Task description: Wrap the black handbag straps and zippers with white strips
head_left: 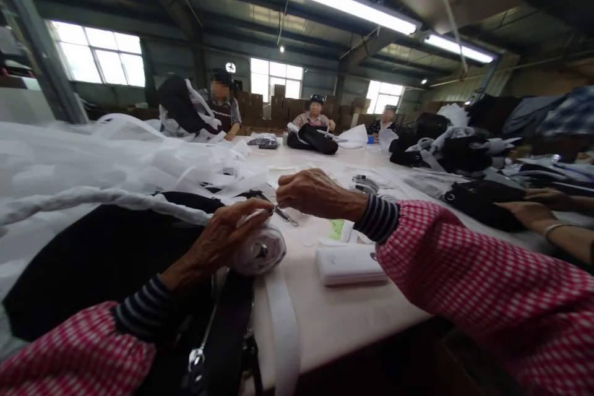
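My left hand [234,226] is closed, with thumb and forefinger pinched at a small metal fitting [273,208]. From the other side my right hand [318,193] grips the same fitting, its fingers curled in; the exact kind of fitting is too small to tell. Just under my left hand sits a roll of white strip [260,252], its loose end [283,328] hanging over the table edge. A black bag [106,247] lies beneath my left forearm, with a white-wrapped handle [116,198]. Below, a black strap [229,322] carries a metal zipper pull [197,359].
A white case [348,266] lies on the table [320,328] near my right sleeve. White sheeting [69,154] heaps up at left. Black bags [445,142] pile at right, near a co-worker's hands [533,213]. Several people sit across the table.
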`<act>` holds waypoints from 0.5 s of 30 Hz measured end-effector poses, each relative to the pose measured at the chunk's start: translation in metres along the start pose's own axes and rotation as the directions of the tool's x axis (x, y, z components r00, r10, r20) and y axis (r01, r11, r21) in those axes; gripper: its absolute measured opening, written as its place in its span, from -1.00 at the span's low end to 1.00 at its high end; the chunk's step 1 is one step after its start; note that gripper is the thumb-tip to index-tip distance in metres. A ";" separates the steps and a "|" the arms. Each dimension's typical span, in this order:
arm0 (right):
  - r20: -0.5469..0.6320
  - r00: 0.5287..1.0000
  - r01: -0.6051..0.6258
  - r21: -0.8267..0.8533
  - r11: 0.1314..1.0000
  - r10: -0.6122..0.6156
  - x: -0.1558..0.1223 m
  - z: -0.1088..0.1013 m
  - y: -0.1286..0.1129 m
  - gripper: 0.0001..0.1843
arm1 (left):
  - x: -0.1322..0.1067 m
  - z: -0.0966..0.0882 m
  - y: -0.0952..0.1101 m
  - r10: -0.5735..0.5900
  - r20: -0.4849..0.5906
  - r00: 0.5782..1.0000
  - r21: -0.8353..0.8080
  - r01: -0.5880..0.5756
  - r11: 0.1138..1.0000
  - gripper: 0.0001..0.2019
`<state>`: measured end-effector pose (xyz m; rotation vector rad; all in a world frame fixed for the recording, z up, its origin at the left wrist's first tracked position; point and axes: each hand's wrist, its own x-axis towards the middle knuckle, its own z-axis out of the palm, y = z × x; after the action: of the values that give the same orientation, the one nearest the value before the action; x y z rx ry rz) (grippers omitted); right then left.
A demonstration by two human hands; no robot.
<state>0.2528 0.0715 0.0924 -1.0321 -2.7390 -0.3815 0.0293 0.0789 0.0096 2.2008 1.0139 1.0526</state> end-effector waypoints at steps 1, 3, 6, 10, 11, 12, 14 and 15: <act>0.012 1.000 -0.009 -0.003 1.000 0.009 -0.001 0.001 0.001 -0.82 | 0.001 -0.001 -0.001 -0.002 0.013 1.000 0.016 0.002 1.000 -0.59; 0.022 0.999 -0.029 -0.004 1.000 0.030 -0.004 0.002 0.003 -0.83 | 0.003 -0.003 -0.003 -0.012 0.026 1.000 0.057 0.011 0.998 -0.61; 0.000 0.999 -0.042 0.003 0.999 0.042 -0.005 0.005 0.004 -0.81 | 0.005 -0.004 -0.008 -0.049 0.064 0.997 0.089 0.044 0.995 -0.63; -0.058 0.998 -0.035 0.037 0.999 0.038 0.000 0.012 0.007 -0.80 | 0.004 -0.005 -0.012 -0.091 0.067 0.994 0.084 0.085 0.993 -0.63; -0.074 0.996 -0.037 0.068 0.997 0.042 0.001 0.014 0.010 -0.81 | 0.004 -0.004 -0.013 -0.099 0.057 0.994 0.086 0.094 0.992 -0.62; -0.089 0.995 -0.039 0.115 0.993 0.050 0.001 0.017 0.015 -0.82 | 0.004 -0.004 -0.013 -0.105 0.049 0.993 0.086 0.100 0.991 -0.61; -0.123 0.988 -0.064 0.237 0.969 0.095 -0.004 0.024 0.031 -0.83 | 0.003 -0.002 -0.015 -0.117 0.037 0.992 0.076 0.114 0.991 -0.59; -0.145 0.979 -0.099 0.296 0.950 0.147 -0.010 0.028 0.043 -0.85 | 0.003 -0.001 -0.016 -0.124 0.035 0.992 0.065 0.122 0.990 -0.58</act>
<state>0.2865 0.1046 0.0708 -1.0344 -2.4730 -0.0421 0.0232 0.0908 0.0008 2.1687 1.1635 0.9309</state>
